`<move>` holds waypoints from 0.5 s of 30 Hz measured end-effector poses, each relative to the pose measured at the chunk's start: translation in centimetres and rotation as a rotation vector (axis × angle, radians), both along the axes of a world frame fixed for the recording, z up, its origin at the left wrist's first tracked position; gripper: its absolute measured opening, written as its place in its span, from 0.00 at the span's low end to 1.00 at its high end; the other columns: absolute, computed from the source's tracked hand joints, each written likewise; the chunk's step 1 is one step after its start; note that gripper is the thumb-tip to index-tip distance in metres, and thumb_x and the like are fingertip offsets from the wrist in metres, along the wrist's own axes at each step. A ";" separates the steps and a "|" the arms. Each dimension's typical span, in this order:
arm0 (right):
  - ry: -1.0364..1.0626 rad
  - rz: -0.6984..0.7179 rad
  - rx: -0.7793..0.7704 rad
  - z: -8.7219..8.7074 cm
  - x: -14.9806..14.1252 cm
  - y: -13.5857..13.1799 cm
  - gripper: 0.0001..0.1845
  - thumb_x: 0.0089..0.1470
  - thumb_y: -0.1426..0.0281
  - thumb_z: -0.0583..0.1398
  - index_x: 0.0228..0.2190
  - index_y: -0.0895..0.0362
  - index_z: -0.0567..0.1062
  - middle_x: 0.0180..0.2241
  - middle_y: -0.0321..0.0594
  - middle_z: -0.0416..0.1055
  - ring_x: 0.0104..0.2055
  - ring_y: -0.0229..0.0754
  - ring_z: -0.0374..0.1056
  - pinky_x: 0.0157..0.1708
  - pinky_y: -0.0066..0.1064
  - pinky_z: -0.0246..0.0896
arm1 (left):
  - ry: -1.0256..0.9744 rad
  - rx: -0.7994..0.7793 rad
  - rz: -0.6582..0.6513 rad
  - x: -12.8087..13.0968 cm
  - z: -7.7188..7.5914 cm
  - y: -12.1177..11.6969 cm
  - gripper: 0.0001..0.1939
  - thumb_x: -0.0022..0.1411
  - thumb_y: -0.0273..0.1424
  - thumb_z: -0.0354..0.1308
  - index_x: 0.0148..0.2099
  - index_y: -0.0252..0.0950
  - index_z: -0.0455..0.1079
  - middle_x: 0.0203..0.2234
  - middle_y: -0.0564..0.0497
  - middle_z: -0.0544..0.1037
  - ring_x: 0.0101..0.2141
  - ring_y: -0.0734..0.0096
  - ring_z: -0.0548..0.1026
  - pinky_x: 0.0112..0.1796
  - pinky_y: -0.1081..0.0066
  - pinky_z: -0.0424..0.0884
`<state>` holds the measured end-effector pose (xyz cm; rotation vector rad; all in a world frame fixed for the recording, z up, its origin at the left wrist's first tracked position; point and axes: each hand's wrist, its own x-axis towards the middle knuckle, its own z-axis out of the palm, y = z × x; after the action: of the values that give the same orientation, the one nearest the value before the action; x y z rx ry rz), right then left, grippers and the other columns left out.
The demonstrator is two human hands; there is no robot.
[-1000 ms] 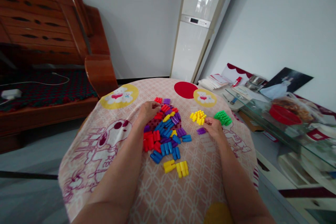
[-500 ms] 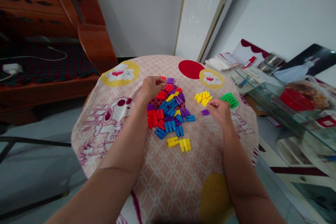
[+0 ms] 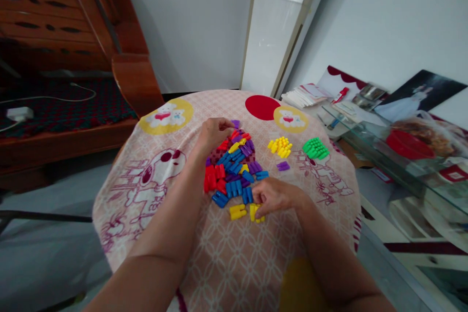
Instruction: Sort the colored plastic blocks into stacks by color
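Note:
My right hand (image 3: 275, 194) is closed at the near side of the pile, its thumb and finger on a yellow building block (image 3: 253, 212). Left of that block lies another yellow block (image 3: 237, 212). At the far left of the pile, my left hand (image 3: 214, 135) has its fingertips pinched together beside red and purple blocks; anything between them is too small to make out. The pile mixes red blocks (image 3: 209, 179), blue blocks (image 3: 234, 188) and purple blocks (image 3: 256, 167). Apart from it stand a yellow group (image 3: 280, 146), a green group (image 3: 315, 148) and a single purple block (image 3: 282, 166).
A patterned cloth covers the round table (image 3: 219, 263). On the right is a glass-topped shelf (image 3: 369, 141) with papers, a red bowl (image 3: 409, 145) and a photo. A wooden bench (image 3: 135, 78) stands at the left, a tall white appliance (image 3: 268, 34) behind.
My right hand has moved from beside the yellow and green groups toward me and left, onto a yellow block. The single purple block lies uncovered. My left hand stays by the pile. The view has tilted.

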<state>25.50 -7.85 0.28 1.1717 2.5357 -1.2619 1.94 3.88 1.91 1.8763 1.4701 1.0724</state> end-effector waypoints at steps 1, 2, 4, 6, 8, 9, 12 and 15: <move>0.077 -0.082 -0.104 -0.3 0.8 0.5 0.19 0.41 0.57 0.72 0.23 0.57 0.72 0.20 0.30 0.68 0.21 0.32 0.62 0.21 0.24 0.50 | -0.005 0.022 -0.057 0.6 0.3 -0.3 0.14 0.55 0.33 0.59 0.41 0.32 0.80 0.30 0.48 0.83 0.31 0.66 0.79 0.34 0.72 0.73; 0.161 -0.179 -0.195 -0.6 1.6 1.1 0.20 0.41 0.57 0.71 0.24 0.57 0.72 0.19 0.30 0.68 0.19 0.32 0.62 0.19 0.23 0.51 | 0.000 0.040 -0.125 1.3 0.6 -0.7 0.14 0.55 0.32 0.59 0.41 0.32 0.80 0.30 0.48 0.83 0.32 0.66 0.79 0.34 0.72 0.73; 0.358 -0.399 -0.290 -1.0 3.0 1.9 0.20 0.42 0.55 0.70 0.26 0.56 0.71 0.17 0.30 0.69 0.16 0.33 0.62 0.17 0.24 0.53 | 0.021 0.055 -0.292 2.8 1.0 -1.6 0.13 0.54 0.29 0.59 0.41 0.32 0.79 0.31 0.48 0.83 0.33 0.68 0.80 0.36 0.72 0.74; 0.596 -0.619 -0.261 -1.2 3.9 2.6 0.21 0.42 0.54 0.69 0.26 0.56 0.71 0.16 0.30 0.69 0.15 0.34 0.62 0.15 0.24 0.55 | 0.041 0.038 -0.494 4.3 1.1 -2.5 0.15 0.53 0.25 0.58 0.43 0.32 0.79 0.34 0.48 0.83 0.34 0.69 0.80 0.37 0.73 0.75; 0.813 -0.807 -0.196 -1.3 4.4 3.1 0.22 0.42 0.52 0.69 0.24 0.55 0.70 0.15 0.31 0.67 0.14 0.34 0.62 0.13 0.24 0.55 | 0.053 0.029 -0.661 5.7 1.0 -3.4 0.20 0.52 0.22 0.57 0.48 0.34 0.77 0.40 0.47 0.83 0.37 0.70 0.81 0.36 0.74 0.75; 0.886 -0.877 -0.182 -1.3 4.5 3.3 0.22 0.41 0.51 0.69 0.23 0.55 0.69 0.15 0.30 0.67 0.14 0.33 0.61 0.13 0.24 0.54 | 0.053 0.039 -0.702 6.4 0.9 -3.8 0.23 0.52 0.21 0.57 0.50 0.34 0.77 0.42 0.46 0.82 0.38 0.70 0.81 0.36 0.75 0.75; 0.961 -0.962 -0.200 -1.3 4.3 3.6 0.25 0.39 0.49 0.69 0.24 0.55 0.69 0.15 0.30 0.65 0.13 0.34 0.60 0.11 0.25 0.53 | 0.069 0.114 -0.648 8.2 0.5 -4.6 0.22 0.54 0.21 0.57 0.51 0.36 0.77 0.43 0.46 0.81 0.38 0.70 0.80 0.37 0.74 0.74; 0.940 -0.980 -0.176 -1.4 4.1 3.7 0.26 0.42 0.45 0.66 0.24 0.55 0.69 0.15 0.31 0.65 0.13 0.34 0.60 0.10 0.25 0.51 | 0.147 0.154 -0.511 9.3 0.2 -5.0 0.16 0.59 0.23 0.56 0.47 0.36 0.79 0.38 0.46 0.82 0.35 0.69 0.79 0.39 0.73 0.72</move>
<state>29.65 -4.15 -1.15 2.3179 2.1399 -2.7012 11.26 -1.10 2.14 2.3096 0.9119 0.8294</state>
